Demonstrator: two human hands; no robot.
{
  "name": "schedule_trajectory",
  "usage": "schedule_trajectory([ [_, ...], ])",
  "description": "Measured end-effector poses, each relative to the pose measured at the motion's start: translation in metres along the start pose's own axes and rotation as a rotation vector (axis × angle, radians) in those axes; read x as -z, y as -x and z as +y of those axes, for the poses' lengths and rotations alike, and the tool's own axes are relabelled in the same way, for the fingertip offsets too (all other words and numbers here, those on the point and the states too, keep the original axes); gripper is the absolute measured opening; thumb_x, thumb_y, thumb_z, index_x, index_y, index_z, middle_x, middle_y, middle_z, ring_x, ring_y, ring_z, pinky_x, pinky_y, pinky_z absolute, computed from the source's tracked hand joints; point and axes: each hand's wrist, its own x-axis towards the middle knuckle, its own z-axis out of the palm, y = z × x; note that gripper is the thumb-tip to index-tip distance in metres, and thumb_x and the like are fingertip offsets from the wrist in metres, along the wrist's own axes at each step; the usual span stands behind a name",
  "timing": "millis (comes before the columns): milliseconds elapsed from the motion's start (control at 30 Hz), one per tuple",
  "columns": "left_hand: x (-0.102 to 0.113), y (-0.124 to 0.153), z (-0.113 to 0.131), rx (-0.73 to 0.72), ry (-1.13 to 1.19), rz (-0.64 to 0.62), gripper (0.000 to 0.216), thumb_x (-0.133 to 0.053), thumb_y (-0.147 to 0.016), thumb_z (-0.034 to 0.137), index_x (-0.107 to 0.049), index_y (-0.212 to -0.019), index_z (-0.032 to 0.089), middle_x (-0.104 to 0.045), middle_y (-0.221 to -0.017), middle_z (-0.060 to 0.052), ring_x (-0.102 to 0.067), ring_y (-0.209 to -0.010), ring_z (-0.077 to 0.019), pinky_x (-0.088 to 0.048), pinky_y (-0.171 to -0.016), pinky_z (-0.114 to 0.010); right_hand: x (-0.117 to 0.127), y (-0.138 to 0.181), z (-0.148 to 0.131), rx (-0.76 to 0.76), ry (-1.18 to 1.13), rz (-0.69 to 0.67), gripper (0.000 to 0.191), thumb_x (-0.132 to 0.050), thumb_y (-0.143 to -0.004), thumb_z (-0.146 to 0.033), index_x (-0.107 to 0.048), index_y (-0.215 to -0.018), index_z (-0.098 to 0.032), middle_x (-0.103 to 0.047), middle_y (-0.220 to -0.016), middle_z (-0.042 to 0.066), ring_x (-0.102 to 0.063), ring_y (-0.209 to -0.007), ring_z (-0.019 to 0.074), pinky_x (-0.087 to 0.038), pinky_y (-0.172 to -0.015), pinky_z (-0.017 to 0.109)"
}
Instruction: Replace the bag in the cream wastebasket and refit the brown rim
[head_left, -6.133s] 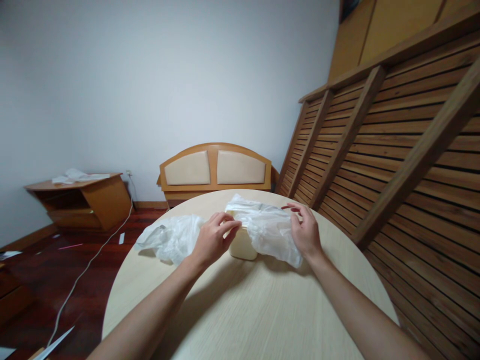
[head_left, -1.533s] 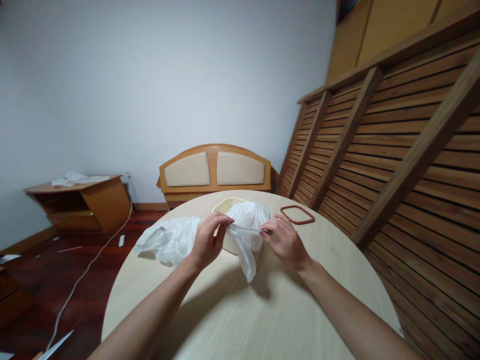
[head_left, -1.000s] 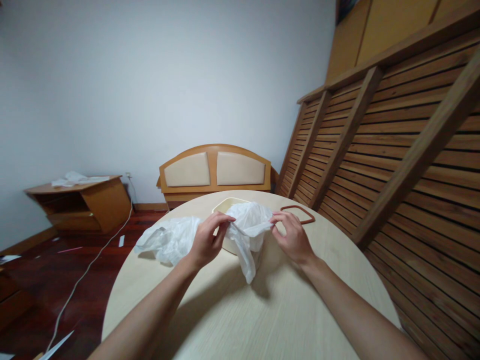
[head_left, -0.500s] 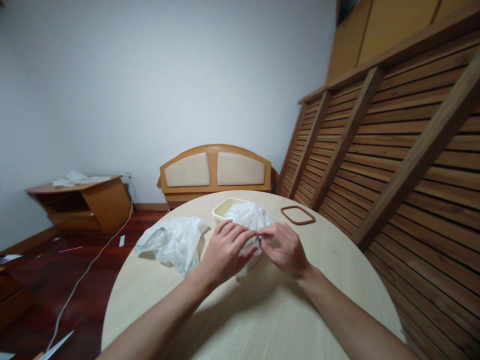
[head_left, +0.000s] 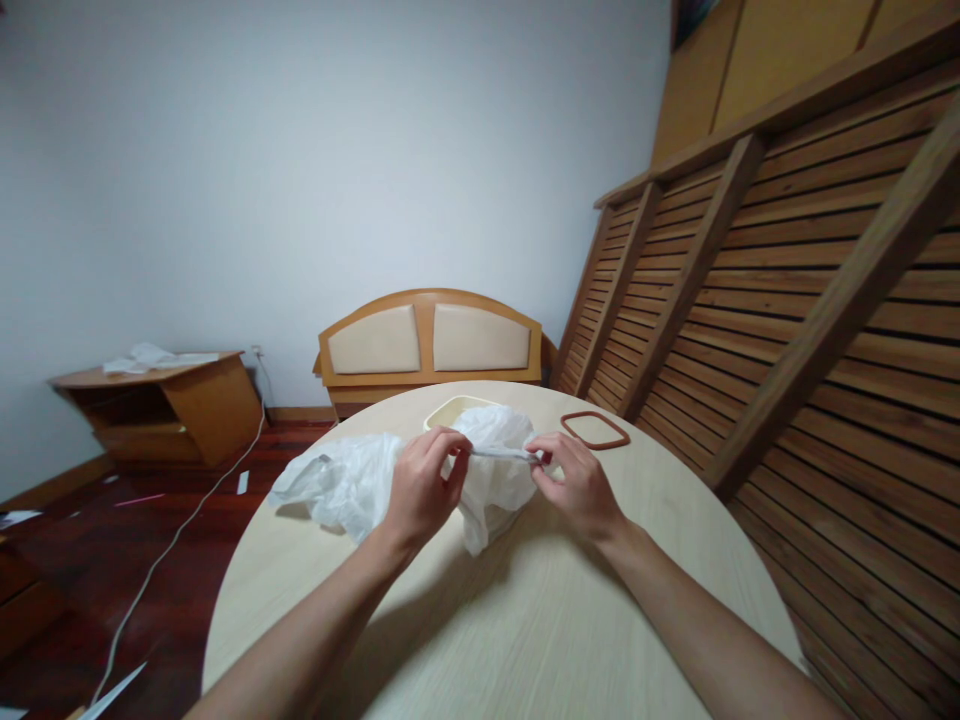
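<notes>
My left hand (head_left: 426, 487) and my right hand (head_left: 576, 484) pinch the edge of a white plastic bag (head_left: 496, 495), holding a twisted strip of it taut between them. The rest of the bag hangs below the strip and spreads behind it. Behind, the bag partly covers a pale yellow bin (head_left: 444, 410) with a rounded rim; how far the bag goes into it is hidden. To the left of my left hand lies a second crumpled white plastic bag (head_left: 341, 485). A brown rounded-square ring (head_left: 596, 430) lies flat beyond my right hand.
Everything stands on a round light wooden table (head_left: 570, 620). Past it is a headboard (head_left: 427, 335) against the wall. Slatted wooden panels (head_left: 780, 300) lean along the right. A low cabinet (head_left: 172, 410) and a white cable (head_left: 172, 550) are on the left.
My hands have moved apart, the left one leftward, drawing the bag's edge out into a taut strip. My left fingers have closed into a pinch on it.
</notes>
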Motion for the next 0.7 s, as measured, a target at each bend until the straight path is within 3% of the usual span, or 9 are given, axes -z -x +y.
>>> schedule_trajectory([
  [267, 0.007, -0.008, -0.015, 0.253, 0.179, 0.133, 0.007, -0.056, -0.088, 0.015, -0.061, -0.092, 0.02, -0.065, -0.087, -0.002, -0.064, -0.079, -0.0159, -0.051, -0.063, -0.024, 0.006, 0.004, 0.033, -0.128, 0.083, 0.027, 0.017, -0.056, -0.084, -0.011, -0.061, -0.094, -0.023, -0.067, -0.082, 0.002, -0.064, -0.075, 0.0217, -0.05, -0.072, 0.036],
  [467, 0.007, -0.007, -0.017, 0.259, 0.165, 0.168, 0.005, -0.058, -0.088, 0.018, -0.062, -0.09, 0.02, -0.066, -0.085, -0.003, -0.064, -0.078, -0.0161, -0.053, -0.065, -0.025, 0.004, 0.008, 0.048, -0.199, 0.113, 0.015, 0.013, -0.054, -0.084, -0.014, -0.065, -0.089, -0.022, -0.067, -0.084, 0.005, -0.063, -0.084, 0.0242, -0.051, -0.078, 0.039],
  [700, 0.006, -0.007, -0.017, 0.312, 0.184, 0.153, 0.004, -0.057, -0.089, 0.02, -0.061, -0.092, 0.02, -0.065, -0.085, -0.001, -0.061, -0.069, -0.0123, -0.045, -0.051, -0.019, 0.004, 0.015, 0.062, -0.521, -0.035, 0.022, 0.011, -0.055, -0.089, -0.028, -0.064, -0.091, -0.021, -0.072, -0.088, 0.006, -0.069, -0.08, 0.0229, -0.054, -0.073, 0.037],
])
